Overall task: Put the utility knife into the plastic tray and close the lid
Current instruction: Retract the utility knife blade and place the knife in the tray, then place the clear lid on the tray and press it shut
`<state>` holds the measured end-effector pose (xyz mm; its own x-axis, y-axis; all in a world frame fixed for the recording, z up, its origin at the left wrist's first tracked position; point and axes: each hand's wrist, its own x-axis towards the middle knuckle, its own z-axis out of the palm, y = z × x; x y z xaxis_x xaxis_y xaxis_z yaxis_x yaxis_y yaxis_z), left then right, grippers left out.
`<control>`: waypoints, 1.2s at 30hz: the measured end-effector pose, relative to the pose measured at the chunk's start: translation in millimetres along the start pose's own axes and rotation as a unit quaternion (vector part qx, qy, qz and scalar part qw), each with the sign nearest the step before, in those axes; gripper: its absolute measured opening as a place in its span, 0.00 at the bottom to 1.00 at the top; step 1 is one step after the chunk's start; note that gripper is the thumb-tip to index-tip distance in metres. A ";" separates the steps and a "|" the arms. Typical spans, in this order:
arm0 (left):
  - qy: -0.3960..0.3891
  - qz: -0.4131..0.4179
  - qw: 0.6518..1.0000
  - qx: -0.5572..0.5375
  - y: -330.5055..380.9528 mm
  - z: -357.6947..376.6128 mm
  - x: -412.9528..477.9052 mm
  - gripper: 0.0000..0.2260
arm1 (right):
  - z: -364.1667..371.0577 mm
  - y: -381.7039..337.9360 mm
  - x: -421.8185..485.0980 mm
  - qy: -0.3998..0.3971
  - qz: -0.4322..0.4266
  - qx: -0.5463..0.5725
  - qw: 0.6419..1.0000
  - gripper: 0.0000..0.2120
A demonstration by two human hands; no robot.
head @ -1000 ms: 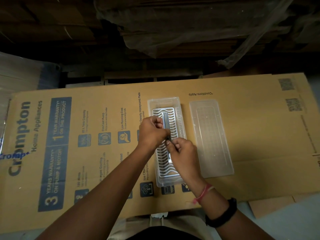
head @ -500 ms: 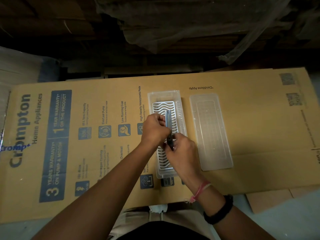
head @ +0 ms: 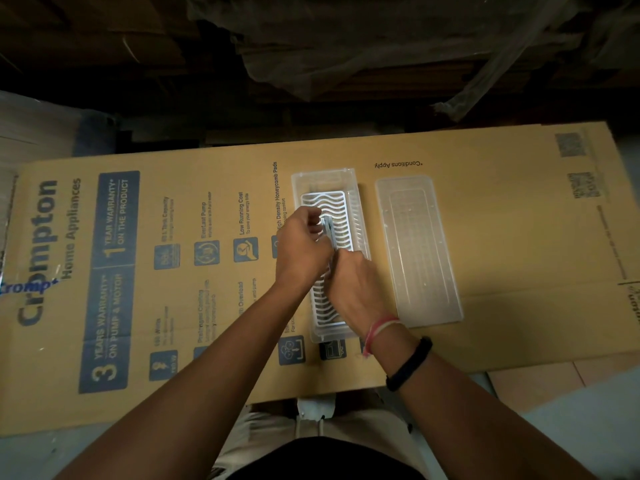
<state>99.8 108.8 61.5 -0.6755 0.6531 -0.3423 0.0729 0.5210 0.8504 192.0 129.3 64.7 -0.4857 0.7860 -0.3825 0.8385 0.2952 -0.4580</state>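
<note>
Both hands, left hand [head: 304, 249] and right hand [head: 356, 282], clamp the utility knife [head: 327, 230] at frame center above the plastic tray [head: 323, 180]; uneven release may tilt it across the wavy insert [head: 343, 216].

Dim, low light throughout. Flattened printed cardboard carton [head: 207, 271] spread as work surface, blue "Crompton Home Appliances" lettering, QR codes near far right corner. Behind it, dark stacked cardboard [head: 104, 46] draped with crumpled clear plastic sheeting [head: 346, 57]. Pale wrapped bundle [head: 34, 126] at far left. Pale grey floor [head: 571, 427] at lower right, with tan tiles [head: 526, 379] beside the carton edge.
</note>
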 end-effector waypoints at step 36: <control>0.036 0.071 0.994 0.069 -26.5 -14.4 -3.6 0.19 | -1.5 130.2 27.5 0.045 0.218 -0.055 0.973 0.51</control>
<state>89.7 84.7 46.0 -0.7014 0.6870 -0.1900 0.2677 0.5009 0.8231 288.2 190.1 -4.2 -0.0572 0.8929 -0.4467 0.9839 -0.0254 -0.1767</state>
